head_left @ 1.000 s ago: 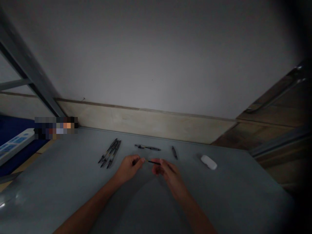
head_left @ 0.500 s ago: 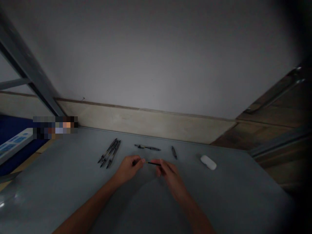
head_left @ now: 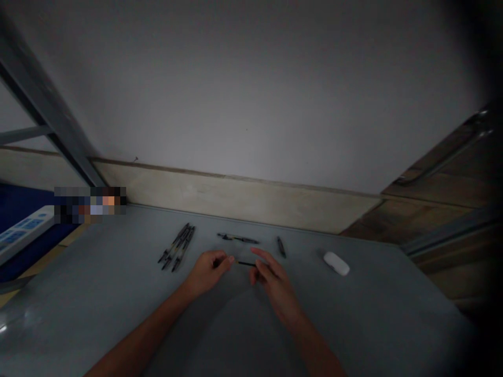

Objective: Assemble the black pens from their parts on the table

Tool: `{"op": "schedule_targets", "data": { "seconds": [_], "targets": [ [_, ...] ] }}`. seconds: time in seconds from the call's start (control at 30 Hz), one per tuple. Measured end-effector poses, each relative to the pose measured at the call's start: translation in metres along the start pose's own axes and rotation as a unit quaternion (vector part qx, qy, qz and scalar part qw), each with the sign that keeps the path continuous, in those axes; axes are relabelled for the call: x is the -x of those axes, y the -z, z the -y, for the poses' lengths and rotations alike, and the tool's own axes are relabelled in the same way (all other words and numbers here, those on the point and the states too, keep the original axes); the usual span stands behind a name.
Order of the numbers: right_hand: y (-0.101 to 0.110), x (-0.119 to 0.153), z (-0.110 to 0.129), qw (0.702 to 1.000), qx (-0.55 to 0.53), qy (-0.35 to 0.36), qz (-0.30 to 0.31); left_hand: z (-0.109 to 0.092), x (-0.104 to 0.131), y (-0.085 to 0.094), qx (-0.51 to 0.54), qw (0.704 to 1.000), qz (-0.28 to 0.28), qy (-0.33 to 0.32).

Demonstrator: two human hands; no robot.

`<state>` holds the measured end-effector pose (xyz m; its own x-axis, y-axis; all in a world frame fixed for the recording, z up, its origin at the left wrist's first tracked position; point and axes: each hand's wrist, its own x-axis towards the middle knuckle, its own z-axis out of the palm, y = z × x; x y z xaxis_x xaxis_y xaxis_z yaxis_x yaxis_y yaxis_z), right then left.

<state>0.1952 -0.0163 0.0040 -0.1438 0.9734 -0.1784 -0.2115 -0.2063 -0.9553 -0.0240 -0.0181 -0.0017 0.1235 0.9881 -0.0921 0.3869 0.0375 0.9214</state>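
Observation:
Between my hands, just above the table, is a thin black pen refill (head_left: 247, 264) with a pale end toward the left. My right hand (head_left: 275, 283) holds its right end near the thumb, the index finger raised off it. At the refill's left end, my left hand (head_left: 210, 270) is closed in a pinch; what its fingertips hold is too small to make out. Beyond the hands lies a dark pen (head_left: 238, 239). A short dark pen part (head_left: 281, 246) rests to its right. Several similar pens (head_left: 176, 247) lie side by side on the left.
A white rounded case-like object (head_left: 336, 263) lies on the grey table (head_left: 385, 309) at the right. Along the table's back edge runs the wall (head_left: 251, 196). At the left are a metal post (head_left: 58, 120) and a long white box (head_left: 23, 235) on blue material.
My right index finger has lifted off the refill and straightened upward, while the thumb stays by it. My left hand and the things on the table have stayed put.

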Motion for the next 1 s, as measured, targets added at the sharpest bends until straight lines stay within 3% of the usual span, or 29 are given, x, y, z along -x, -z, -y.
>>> {"op": "schedule_targets", "data": {
  "seconds": [0.37,1.0],
  "targets": [
    [-0.0014,0.0031,0.0013,0.997,-0.077,-0.014,0.012,-0.0018,-0.0006,0.0004,-0.001,1.0,-0.006,-0.007],
    [0.0022,0.0018,0.0039,0.997,-0.07,-0.012,0.04,-0.0042,0.0017,0.0004,0.057,0.997,-0.043,-0.003]
  ]
}}
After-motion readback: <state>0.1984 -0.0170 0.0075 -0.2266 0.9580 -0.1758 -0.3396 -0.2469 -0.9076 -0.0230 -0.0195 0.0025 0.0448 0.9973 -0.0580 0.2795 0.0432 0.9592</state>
